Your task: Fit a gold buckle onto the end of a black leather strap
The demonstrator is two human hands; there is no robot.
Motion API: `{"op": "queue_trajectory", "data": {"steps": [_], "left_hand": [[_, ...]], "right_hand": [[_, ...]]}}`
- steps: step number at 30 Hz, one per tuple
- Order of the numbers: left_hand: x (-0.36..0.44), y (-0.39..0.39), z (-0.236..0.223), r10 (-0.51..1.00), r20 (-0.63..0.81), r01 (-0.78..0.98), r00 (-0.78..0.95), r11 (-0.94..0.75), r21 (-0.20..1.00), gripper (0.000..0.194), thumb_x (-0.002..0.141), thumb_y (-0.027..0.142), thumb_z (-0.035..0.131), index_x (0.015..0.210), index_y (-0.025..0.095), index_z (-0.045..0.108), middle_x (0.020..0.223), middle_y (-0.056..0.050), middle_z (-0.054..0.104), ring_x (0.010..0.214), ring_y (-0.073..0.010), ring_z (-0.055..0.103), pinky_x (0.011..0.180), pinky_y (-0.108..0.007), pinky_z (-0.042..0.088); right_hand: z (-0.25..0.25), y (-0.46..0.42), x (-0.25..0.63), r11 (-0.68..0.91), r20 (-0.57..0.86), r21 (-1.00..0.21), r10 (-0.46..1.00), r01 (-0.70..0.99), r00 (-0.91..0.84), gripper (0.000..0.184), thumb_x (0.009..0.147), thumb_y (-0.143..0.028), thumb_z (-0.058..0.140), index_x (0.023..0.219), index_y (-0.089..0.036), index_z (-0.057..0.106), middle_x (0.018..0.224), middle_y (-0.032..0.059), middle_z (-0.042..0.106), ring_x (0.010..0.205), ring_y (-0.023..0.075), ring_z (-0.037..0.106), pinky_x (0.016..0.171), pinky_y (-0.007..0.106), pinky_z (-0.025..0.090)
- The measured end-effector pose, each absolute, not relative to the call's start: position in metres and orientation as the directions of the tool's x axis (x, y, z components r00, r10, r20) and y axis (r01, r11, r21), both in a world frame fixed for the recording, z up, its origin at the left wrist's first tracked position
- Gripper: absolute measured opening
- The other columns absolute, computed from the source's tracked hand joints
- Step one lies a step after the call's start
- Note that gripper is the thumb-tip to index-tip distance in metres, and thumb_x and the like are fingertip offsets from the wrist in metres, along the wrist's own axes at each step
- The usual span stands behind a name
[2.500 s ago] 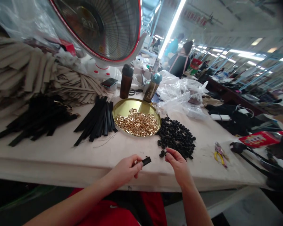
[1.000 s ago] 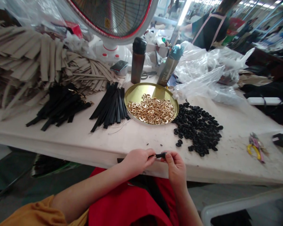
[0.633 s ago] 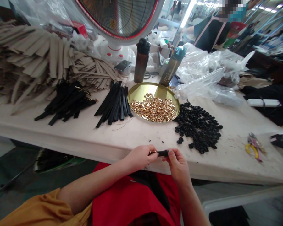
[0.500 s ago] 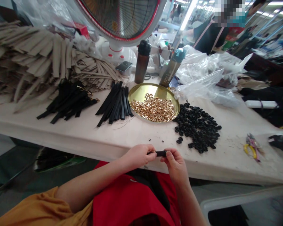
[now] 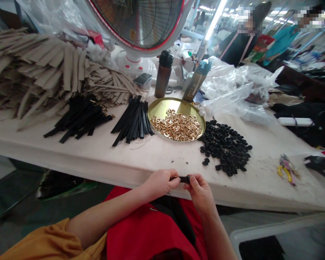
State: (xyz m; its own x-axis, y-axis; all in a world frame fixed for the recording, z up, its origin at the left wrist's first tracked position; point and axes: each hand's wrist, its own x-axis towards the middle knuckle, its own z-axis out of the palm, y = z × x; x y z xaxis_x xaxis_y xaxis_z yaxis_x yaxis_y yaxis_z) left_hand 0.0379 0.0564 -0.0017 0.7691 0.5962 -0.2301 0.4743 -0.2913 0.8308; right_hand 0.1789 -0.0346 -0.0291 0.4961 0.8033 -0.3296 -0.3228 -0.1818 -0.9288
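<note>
My left hand (image 5: 160, 182) and my right hand (image 5: 199, 191) meet at the table's near edge, both pinched on the end of a black strap (image 5: 183, 178) that runs down into my lap. Just beyond them lies a heap of small black loops (image 5: 225, 146). A round gold tray (image 5: 158, 108) with several gold buckles (image 5: 178, 127) stands behind that. Left of the tray lie a bundle of black straps (image 5: 134, 122) and a second, looser black pile (image 5: 79, 117).
Beige strips (image 5: 43, 72) are heaped at the far left under a red-rimmed fan (image 5: 141, 21). Two bottles (image 5: 162, 74) stand behind the tray, beside crumpled plastic bags (image 5: 233, 90). Yellow-handled pliers (image 5: 285, 168) lie at the right. Other people work at the back.
My right hand left the black loops and joined my left hand on the strap end. Since then both hands have stayed pinched there; the camera tilted down and shifted slightly.
</note>
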Motion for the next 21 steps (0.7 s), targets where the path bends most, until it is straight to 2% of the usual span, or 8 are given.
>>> {"op": "queue_trajectory", "data": {"steps": [4,6,12,15,18,21], "left_hand": [[0.038,0.061,-0.002,0.595,-0.235,0.475,0.769,-0.283,0.833,0.026,0.079,0.035,0.039,0.076,0.018,0.058,0.057,0.004,0.049,0.052,-0.0092,0.042,0.048,-0.021,0.026],[0.040,0.063,0.000,0.585,-0.235,0.465,0.776,-0.280,0.840,0.026,0.079,0.035,0.039,0.075,0.018,0.058,0.057,0.004,0.049,0.052,-0.0090,0.041,0.048,-0.021,0.025],[0.046,0.068,-0.001,0.612,-0.274,0.518,0.742,-0.264,0.813,0.025,0.078,0.032,0.038,0.071,0.016,0.056,0.061,0.002,0.053,0.056,-0.0105,0.044,0.050,-0.020,0.026],[0.051,0.070,-0.011,0.614,-0.314,0.552,0.724,-0.243,0.798,0.026,0.079,0.032,0.036,0.070,0.016,0.055,0.060,0.002,0.054,0.056,-0.0111,0.046,0.050,-0.020,0.026],[0.055,0.074,-0.016,0.567,-0.308,0.512,0.764,-0.243,0.823,0.027,0.080,0.034,0.035,0.072,0.017,0.055,0.062,0.002,0.056,0.057,-0.0115,0.048,0.049,-0.021,0.027],[0.055,0.077,-0.015,0.524,-0.302,0.501,0.796,-0.291,0.815,0.029,0.080,0.036,0.035,0.073,0.018,0.056,0.065,0.001,0.058,0.061,-0.0132,0.051,0.051,-0.021,0.031]], "right_hand": [[-0.031,-0.029,0.179,-0.243,-0.321,-0.945,0.814,-0.217,0.484,0.024,0.067,-0.040,0.066,0.075,-0.018,0.057,0.061,-0.0038,0.058,0.055,0.0104,0.054,0.059,0.024,0.044],[-0.033,-0.025,0.179,-0.251,-0.329,-0.943,0.793,-0.217,0.512,0.026,0.067,-0.040,0.066,0.079,-0.018,0.057,0.062,-0.0031,0.059,0.055,0.0111,0.054,0.059,0.025,0.044],[-0.044,-0.019,0.166,-0.114,-0.369,-0.896,0.728,-0.428,0.578,0.028,0.066,-0.041,0.067,0.071,-0.018,0.052,0.061,-0.0045,0.057,0.053,0.0087,0.053,0.055,0.022,0.045],[-0.057,-0.014,0.166,-0.068,-0.405,-0.831,0.754,-0.552,0.517,0.030,0.062,-0.039,0.071,0.068,-0.017,0.051,0.059,-0.0057,0.056,0.052,0.0062,0.052,0.054,0.018,0.044],[-0.067,-0.007,0.175,-0.053,-0.473,-0.718,0.769,-0.694,0.430,0.039,0.051,-0.040,0.077,0.064,-0.018,0.048,0.054,-0.0067,0.055,0.043,0.0044,0.049,0.045,0.016,0.040],[-0.069,-0.004,0.183,-0.091,-0.476,-0.671,0.814,-0.736,0.333,0.041,0.048,-0.042,0.079,0.066,-0.018,0.051,0.053,-0.0060,0.056,0.039,0.0043,0.047,0.041,0.016,0.039]]}}
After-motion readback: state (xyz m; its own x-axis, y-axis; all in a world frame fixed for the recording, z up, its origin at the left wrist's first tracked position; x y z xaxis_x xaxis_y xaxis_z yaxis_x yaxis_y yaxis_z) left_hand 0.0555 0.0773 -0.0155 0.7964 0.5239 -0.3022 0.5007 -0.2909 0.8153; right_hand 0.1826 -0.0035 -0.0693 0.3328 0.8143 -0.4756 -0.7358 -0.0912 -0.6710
